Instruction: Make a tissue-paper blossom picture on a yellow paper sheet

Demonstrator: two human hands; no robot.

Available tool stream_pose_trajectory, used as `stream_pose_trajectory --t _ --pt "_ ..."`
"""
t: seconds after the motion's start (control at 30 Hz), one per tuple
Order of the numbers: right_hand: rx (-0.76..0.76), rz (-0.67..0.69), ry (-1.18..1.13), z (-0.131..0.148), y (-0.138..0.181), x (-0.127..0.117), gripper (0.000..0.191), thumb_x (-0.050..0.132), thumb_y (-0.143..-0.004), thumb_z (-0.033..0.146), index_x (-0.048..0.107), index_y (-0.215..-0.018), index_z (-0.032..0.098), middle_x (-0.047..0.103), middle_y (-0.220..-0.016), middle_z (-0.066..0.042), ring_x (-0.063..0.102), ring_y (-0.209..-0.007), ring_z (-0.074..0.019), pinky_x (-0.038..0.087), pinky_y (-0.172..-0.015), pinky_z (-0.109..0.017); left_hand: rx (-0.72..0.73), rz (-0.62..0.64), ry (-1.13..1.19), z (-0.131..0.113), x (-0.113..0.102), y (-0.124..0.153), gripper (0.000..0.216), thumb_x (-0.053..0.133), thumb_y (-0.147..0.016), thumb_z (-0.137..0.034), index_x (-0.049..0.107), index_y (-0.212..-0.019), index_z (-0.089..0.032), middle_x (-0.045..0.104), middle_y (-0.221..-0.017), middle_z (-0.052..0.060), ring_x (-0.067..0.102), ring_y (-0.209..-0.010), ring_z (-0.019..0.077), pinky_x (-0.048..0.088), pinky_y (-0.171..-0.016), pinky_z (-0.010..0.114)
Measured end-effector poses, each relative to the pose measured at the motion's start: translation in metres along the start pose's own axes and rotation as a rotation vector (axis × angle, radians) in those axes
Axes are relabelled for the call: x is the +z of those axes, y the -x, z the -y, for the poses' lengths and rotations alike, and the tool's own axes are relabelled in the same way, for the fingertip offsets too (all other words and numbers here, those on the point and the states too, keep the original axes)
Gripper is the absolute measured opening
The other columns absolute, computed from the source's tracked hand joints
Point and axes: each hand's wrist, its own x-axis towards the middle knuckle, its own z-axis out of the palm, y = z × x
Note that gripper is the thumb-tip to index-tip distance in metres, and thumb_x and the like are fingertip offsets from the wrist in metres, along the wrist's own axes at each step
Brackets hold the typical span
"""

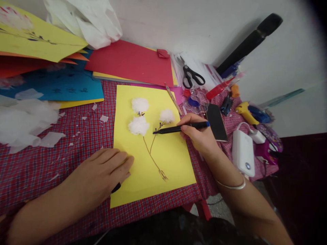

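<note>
A sheet of yellow paper [138,180] lies on the table, bearing three fluffy white tufts [139,126] and a drawn brown stem with dark blue leaf marks. My right hand [198,134] is closed around a black marker pen [173,129] with a blue end. The pen's tip touches or nearly touches the paper beside the right-hand branch. On the paper's left edge rests my left hand [107,172], its fingers together and slightly curled. From beneath it pokes a small black pen cap [116,188], mostly hidden by the palm.
Behind the sheet are red paper [133,64], a brown pencil [173,98] and black-handled scissors [191,75]. White tissue scraps [25,119] lie left on the checked cloth [87,126]. To the right are a black notebook [216,122] and a white power bank [242,153].
</note>
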Motion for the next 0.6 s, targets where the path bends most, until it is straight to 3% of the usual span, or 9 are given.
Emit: stream_pose_trajectory --t 0.13,0.33,0.47,0.6 --pt "0.034 -0.020 -0.094 -0.001 -0.002 -0.007 0.007 0.066 -0.076 0.028 0.064 -0.074 0.022 0.053 -0.051 0.005 0.046 -0.042 -0.0090 0.034 -0.041 -0.023 -0.025 0.004 0.003 0.000 0.001 0.001 0.039 0.029 -0.104 -0.011 0.067 -0.107 -0.015 0.071 -0.098 0.006 0.059 -0.091 0.0241 0.041 -0.083 0.039" --pt "-0.139 -0.339 -0.229 -0.001 -0.021 -0.048 0.021 0.064 -0.084 0.046 0.063 -0.085 0.025 0.048 -0.053 0.005 0.046 -0.044 -0.0109 0.039 -0.045 -0.027 -0.002 -0.030 0.015 0.004 0.006 0.008 0.032 0.039 -0.099 -0.011 0.066 -0.115 -0.015 0.071 -0.105 0.006 0.060 -0.096 0.0241 0.043 -0.086 0.037" --pt "-0.204 -0.623 -0.074 -0.010 -0.032 -0.081 0.024 0.066 -0.082 0.047 0.066 -0.086 0.023 0.055 -0.054 0.005 0.046 -0.043 -0.0087 0.038 -0.042 -0.024 -0.048 0.033 0.043 0.007 0.012 0.021 0.054 0.038 -0.082 0.001 0.063 -0.126 -0.021 0.069 -0.116 0.006 0.060 -0.105 0.0261 0.044 -0.093 0.039" --pt "-0.230 -0.702 0.109 -0.020 -0.037 -0.090 0.020 0.071 -0.079 0.040 0.064 -0.083 0.021 0.058 -0.056 0.005 0.051 -0.045 -0.0089 0.040 -0.042 -0.022 -0.073 0.077 0.056 0.012 0.020 0.032 0.060 0.042 -0.081 0.000 0.060 -0.133 -0.025 0.068 -0.120 0.007 0.059 -0.108 0.0276 0.044 -0.095 0.040"
